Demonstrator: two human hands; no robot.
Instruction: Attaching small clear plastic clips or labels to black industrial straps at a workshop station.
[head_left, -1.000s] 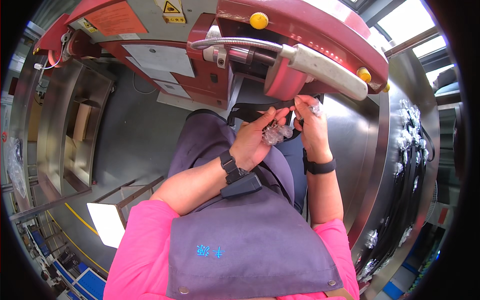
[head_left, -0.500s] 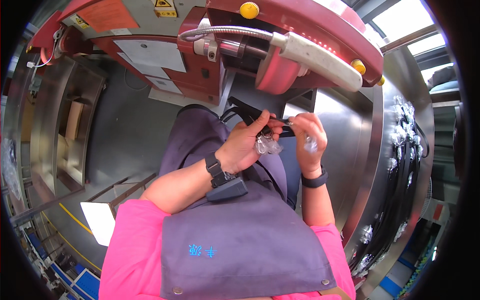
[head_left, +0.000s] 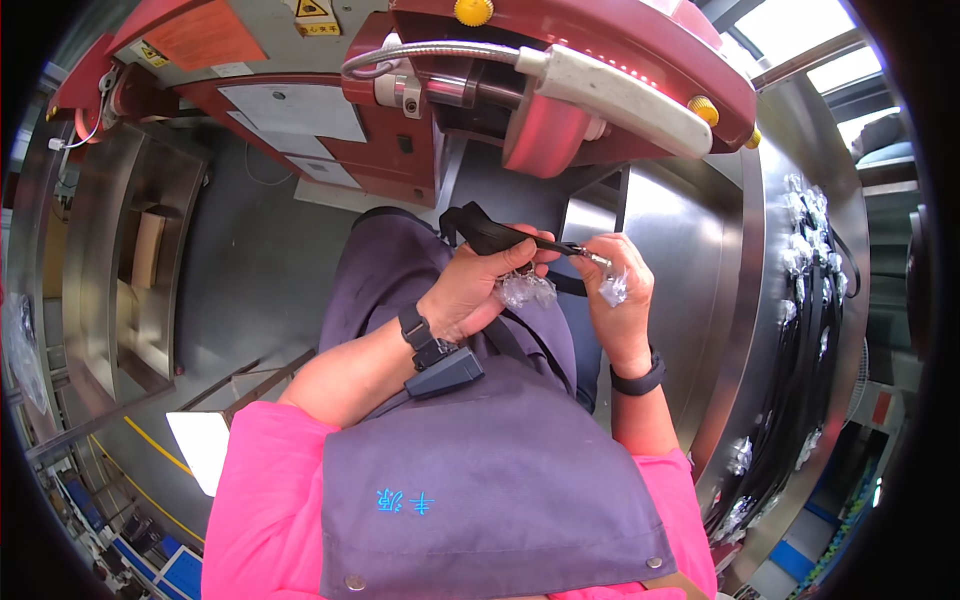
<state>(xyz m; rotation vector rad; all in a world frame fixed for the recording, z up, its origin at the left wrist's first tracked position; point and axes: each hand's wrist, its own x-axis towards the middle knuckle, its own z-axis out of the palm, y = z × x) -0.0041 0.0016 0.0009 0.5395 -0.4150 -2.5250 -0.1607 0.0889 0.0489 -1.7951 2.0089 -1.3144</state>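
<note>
My left hand (head_left: 470, 285) is closed around a folded black strap (head_left: 487, 235), its thumb pressed on top. Crumpled clear plastic wrap (head_left: 527, 290) bunches below those fingers, over what looks like metal fittings. To its right, my right hand (head_left: 625, 315) pinches the strap's other part at a small silver metal clip (head_left: 596, 259). Another piece of clear plastic (head_left: 614, 287) hangs by the right fingers. The strap stretches between both hands, above my lap and the grey apron (head_left: 480, 450). Its lower run drops partly out of sight behind the hands.
Ahead stands a red machine (head_left: 640, 60) with a reddish wheel (head_left: 545, 135) beneath a pale guard (head_left: 630, 100). On the right, a metal table (head_left: 680, 240) borders a rack of several black straps (head_left: 795, 370) with plastic-wrapped ends. A metal trough (head_left: 110, 260) stands left.
The strap in my left hand has turned so more of its folded width shows. The metal clip at my right fingers is now more visible. The view has shifted slightly.
</note>
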